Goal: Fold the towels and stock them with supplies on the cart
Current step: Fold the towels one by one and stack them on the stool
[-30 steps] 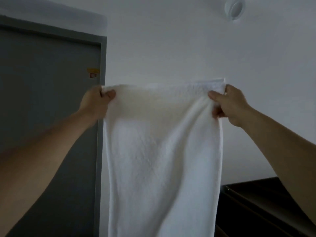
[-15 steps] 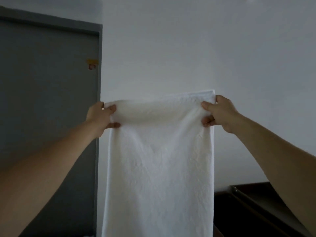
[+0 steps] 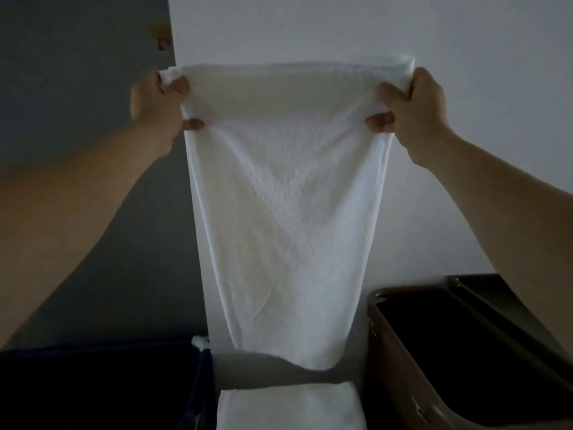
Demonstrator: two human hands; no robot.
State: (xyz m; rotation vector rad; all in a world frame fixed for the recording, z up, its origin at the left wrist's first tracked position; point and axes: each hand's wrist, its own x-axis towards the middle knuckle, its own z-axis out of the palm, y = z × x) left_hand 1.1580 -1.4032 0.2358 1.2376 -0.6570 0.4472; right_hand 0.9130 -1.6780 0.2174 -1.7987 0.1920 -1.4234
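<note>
Left hand (image 3: 158,100) and right hand (image 3: 415,110) each grip a top corner of the white towel (image 3: 285,212), fingers curled round bunched cloth, holding it stretched in the air before the wall (image 3: 465,41). Its lower end narrows and hangs skewed rightward, over a folded white towel (image 3: 288,408) (a dark brown bin (image 3: 400,352) stands alongside). Folded from this slant, the edges would likely mismatch; a loosened grip could drop a corner onto the stack.
</note>
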